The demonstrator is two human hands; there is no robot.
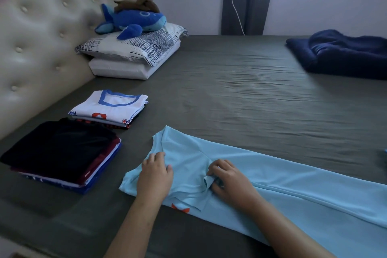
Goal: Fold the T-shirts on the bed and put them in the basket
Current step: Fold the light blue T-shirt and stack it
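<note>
Right hand (227, 178) — pinched T-shirt (293, 190) fold

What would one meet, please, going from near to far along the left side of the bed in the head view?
Dark folded stack → white folded stack with blue collar → two pillows → blue plush whale lying on them.

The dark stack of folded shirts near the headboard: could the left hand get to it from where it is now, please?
Probably yes. The left hand rests on the light blue T-shirt, and only bare bedsheet lies between it and the dark stack beside it.
</note>
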